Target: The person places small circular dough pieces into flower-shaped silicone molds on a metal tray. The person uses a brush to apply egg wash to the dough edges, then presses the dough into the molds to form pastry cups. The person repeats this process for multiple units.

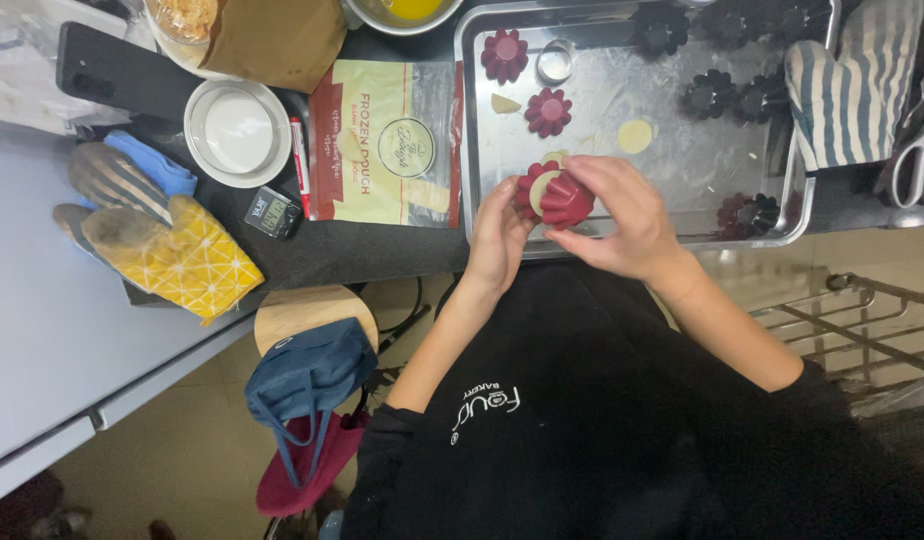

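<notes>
My left hand (499, 238) and my right hand (620, 215) together hold a dark red fluted silicone mould (555, 197) at the near edge of a metal baking tray (622, 130). A pale round of dough sits in the mould's mouth, under my left thumb. Two more red moulds (505, 54) (548, 111) stand upright on the tray's left part. A loose dough round (635, 135) and a small dough scrap (504, 103) lie on the tray, beside a round metal cutter (555, 60).
Several dark fluted moulds (727, 90) fill the tray's far right. A striped oven mitt (850, 85) lies at the right, a yellow mitt (172, 250) at the left. A frozen dough pouch (385, 140), white bowl (237, 132), small timer (273, 213), scissors (920, 160) are on the counter.
</notes>
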